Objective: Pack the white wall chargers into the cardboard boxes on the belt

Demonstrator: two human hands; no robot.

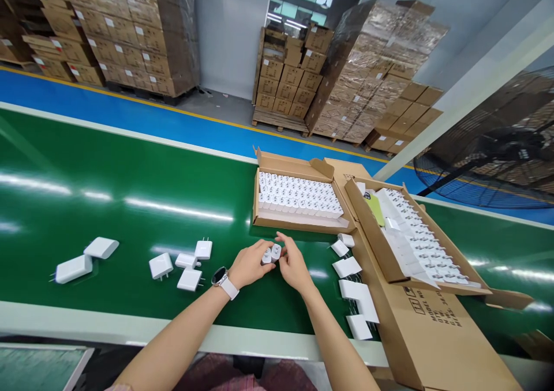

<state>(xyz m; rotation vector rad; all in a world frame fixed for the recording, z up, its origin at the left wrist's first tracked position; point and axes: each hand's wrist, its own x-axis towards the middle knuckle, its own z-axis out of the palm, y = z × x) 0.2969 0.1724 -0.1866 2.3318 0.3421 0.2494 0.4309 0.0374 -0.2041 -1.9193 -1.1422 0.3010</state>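
Two small white plastic chargers (pixel 271 254) sit side by side between both hands, above the glossy green conveyor belt (pixel 130 166), nearer its front edge. Narrow grip: left hand (pixel 249 266), round-faced watch (pixel 220 276) on a white strap at the wrist, fingers curled against the chargers; right hand (pixel 294 262) fingertips pressing from the other side. Just behind, an open corrugated cardboard tray (pixel 298 224) holds tightly packed rows of white chargers (pixel 300 194). A second open carton (pixel 366 224) lies tilted to the right. Loose matte chargers with metal prongs lie on the belt: one group left (pixel 173 267), a short line right (pixel 352 270).
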